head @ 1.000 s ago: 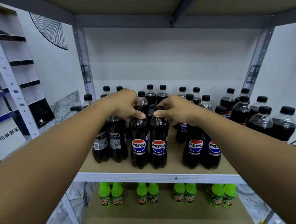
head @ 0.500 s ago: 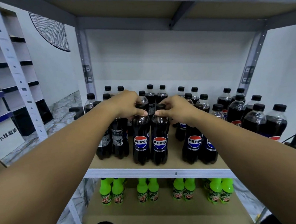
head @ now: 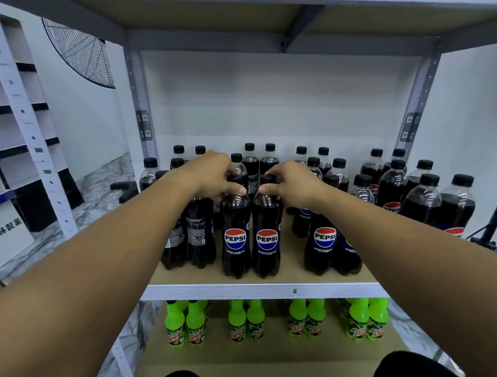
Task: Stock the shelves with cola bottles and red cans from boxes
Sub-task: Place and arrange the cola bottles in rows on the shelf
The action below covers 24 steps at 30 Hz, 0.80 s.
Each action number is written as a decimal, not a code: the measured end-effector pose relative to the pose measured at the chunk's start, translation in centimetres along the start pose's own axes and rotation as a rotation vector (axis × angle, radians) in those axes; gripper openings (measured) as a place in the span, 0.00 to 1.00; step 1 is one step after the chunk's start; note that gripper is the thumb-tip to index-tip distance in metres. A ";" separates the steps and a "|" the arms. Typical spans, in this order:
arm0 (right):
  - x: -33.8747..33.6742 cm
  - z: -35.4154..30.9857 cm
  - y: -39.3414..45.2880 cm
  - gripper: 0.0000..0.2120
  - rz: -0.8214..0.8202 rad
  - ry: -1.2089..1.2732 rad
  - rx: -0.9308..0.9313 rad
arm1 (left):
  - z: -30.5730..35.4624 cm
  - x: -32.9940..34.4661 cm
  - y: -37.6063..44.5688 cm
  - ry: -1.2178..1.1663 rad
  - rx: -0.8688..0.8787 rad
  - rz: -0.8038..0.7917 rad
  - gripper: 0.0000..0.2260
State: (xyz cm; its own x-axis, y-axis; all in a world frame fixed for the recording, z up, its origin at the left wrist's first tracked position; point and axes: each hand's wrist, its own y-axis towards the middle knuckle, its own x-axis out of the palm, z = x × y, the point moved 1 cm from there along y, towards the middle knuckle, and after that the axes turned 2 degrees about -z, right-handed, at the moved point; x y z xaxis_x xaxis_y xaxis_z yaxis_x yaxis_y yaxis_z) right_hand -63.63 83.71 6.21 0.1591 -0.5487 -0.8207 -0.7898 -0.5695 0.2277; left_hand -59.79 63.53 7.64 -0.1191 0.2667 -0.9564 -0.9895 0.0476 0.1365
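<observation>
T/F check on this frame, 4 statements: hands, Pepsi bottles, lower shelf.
1. Each hand grips a bottle by its neck. True: left hand on the left Pepsi bottle, right hand on the right Pepsi bottle.
2. Both gripped bottles lie on their sides. False: they stand upright on the shelf board.
3. Green bottles fill the shelf below. True.
4. The gripped bottles' labels face the back wall. False: the logos face the camera.
</observation>
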 end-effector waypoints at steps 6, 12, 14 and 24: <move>0.1 0.4 -0.1 0.21 -0.001 0.095 0.038 | -0.1 0.1 -0.4 0.018 0.032 0.051 0.27; -1.1 0.3 1.3 0.27 -0.018 0.060 0.016 | 0.1 -1.3 0.3 -0.112 0.013 0.051 0.25; -1.5 0.3 2.7 0.25 0.001 0.071 0.022 | -0.4 -2.3 1.0 -0.206 -0.010 0.080 0.16; -1.7 -0.1 13.7 0.21 -0.016 -0.075 -0.045 | -6.2 -4.5 8.4 0.068 -0.168 0.183 0.16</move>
State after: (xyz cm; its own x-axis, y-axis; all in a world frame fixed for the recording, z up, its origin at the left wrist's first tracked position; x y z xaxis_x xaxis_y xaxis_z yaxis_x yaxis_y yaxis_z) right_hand -74.67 76.80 10.73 0.1256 -0.4927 -0.8611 -0.7597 -0.6060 0.2359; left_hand -68.10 56.80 11.51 -0.2975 0.1904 -0.9355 -0.9499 -0.1574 0.2700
